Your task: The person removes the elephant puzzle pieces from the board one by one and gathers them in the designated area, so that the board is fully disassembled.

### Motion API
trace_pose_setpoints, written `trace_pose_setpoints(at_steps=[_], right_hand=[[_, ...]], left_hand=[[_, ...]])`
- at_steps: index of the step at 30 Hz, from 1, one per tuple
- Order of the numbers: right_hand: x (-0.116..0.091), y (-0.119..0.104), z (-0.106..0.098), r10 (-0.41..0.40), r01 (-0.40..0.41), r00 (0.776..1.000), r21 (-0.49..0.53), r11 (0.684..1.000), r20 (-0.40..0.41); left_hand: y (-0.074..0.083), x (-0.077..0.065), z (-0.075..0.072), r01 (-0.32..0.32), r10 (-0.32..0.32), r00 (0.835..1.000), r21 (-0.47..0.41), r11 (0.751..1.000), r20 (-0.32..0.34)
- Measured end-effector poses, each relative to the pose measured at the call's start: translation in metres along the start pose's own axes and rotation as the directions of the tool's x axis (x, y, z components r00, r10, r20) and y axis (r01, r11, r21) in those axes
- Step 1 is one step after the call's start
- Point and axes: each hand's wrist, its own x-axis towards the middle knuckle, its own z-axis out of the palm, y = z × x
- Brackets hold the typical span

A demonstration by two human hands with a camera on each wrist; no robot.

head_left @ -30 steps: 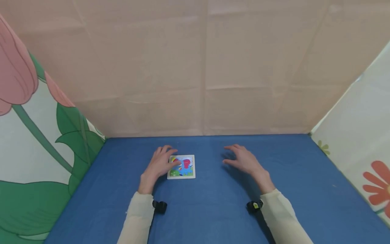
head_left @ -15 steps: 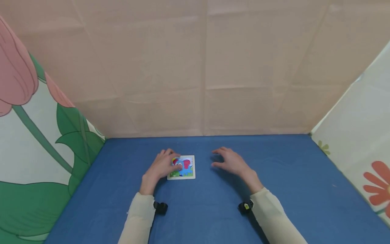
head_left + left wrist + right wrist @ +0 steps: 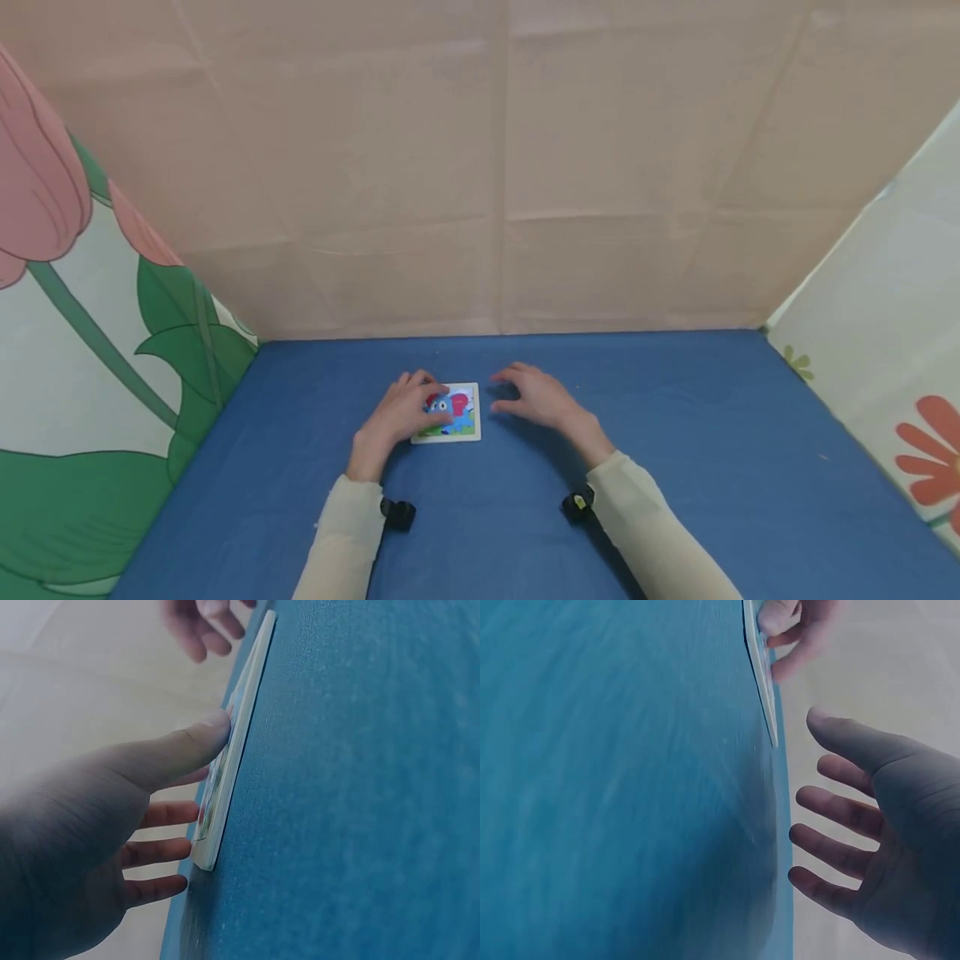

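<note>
A flat square picture board (image 3: 467, 423), seemingly a framed puzzle with a blue elephant with pink ears, lies on the blue table. Over its left part is my left hand (image 3: 401, 410), covering that side. From the left wrist view, the left thumb (image 3: 210, 735) lies over the picture, and the other fingers reach the board's near end, extended; whether they touch is hard to tell. My right hand (image 3: 543, 398) hovers just right of the board, apart from it. Its spread fingers (image 3: 832, 847) hold nothing in the right wrist view.
Blue cloth (image 3: 480, 533) covers the table. A beige sheet (image 3: 480, 167) rises behind its far edge. Walls with printed flowers stand at the left (image 3: 82, 517) and right (image 3: 855, 333). Each wrist wears a small black camera.
My right hand has moved left, closer to the board's right edge. The left hand has shifted slightly right, farther over the picture. The board stays in place.
</note>
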Motion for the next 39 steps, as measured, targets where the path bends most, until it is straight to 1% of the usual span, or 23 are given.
trace_pose_setpoints(at_steps=[6, 11, 22, 27, 34, 39], right_hand=[[0.008, -0.009, 0.004, -0.017, 0.016, 1.000, 0.014, 1.000, 0.022], [0.014, -0.013, 0.008, -0.024, 0.024, 0.999, 0.003, 1.000, 0.033], [0.028, -0.020, 0.015, -0.017, 0.020, 0.997, -0.038, 0.999, 0.069], [0.032, -0.022, 0.018, -0.010, 0.015, 0.998, -0.068, 0.998, 0.069], [0.035, -0.025, 0.019, 0.000, 0.003, 0.998, -0.048, 0.999, 0.065], [0.037, -0.025, 0.021, 0.002, 0.002, 0.998, -0.061, 0.998, 0.062]], left_hand=[[0.002, 0.000, 0.000, 0.023, -0.023, 0.999, 0.006, 1.000, 0.024], [0.003, 0.000, 0.000, 0.025, -0.025, 0.999, 0.005, 1.000, 0.034], [0.003, 0.000, -0.001, 0.011, -0.011, 0.999, 0.009, 1.000, 0.034], [0.003, 0.000, -0.002, 0.005, -0.006, 0.999, 0.013, 1.000, 0.032], [0.005, 0.000, -0.003, -0.008, 0.008, 1.000, 0.014, 1.000, 0.029], [0.005, -0.001, -0.003, -0.005, 0.005, 1.000, 0.015, 1.000, 0.025]])
